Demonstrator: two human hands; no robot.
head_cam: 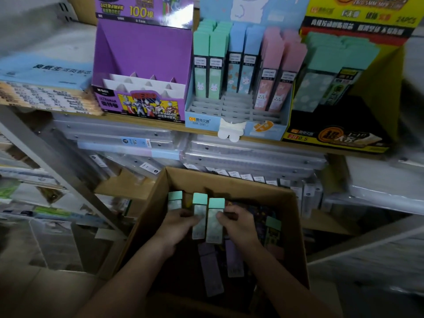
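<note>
The wooden shelf (160,125) in front of you carries three display boxes. The purple display box (142,65) on the left shows only bare white dividers. The blue display box (236,129) in the middle has mint, blue and pink cases in its far rows and open slots in its near rows. The yellow display box (339,134) on the right holds more mint ones. Below it, near you, sits the cardboard carton (142,216), and both your hands are inside it. Your left hand (181,222) has its grip closed round one mint-capped case (199,216), and your right hand (238,222) pinches the mint-capped case beside it (214,222), the two touching side by side and tilted upright. A third mint cap (175,198) stands just left of your left hand; whether you hold it I cannot tell. Purple cases (211,267) lie loose on the carton floor. I judge the restocking to be at the gathering stage: nothing in your hands has reached the shelf, and the open slots remain to be filled.
</note>
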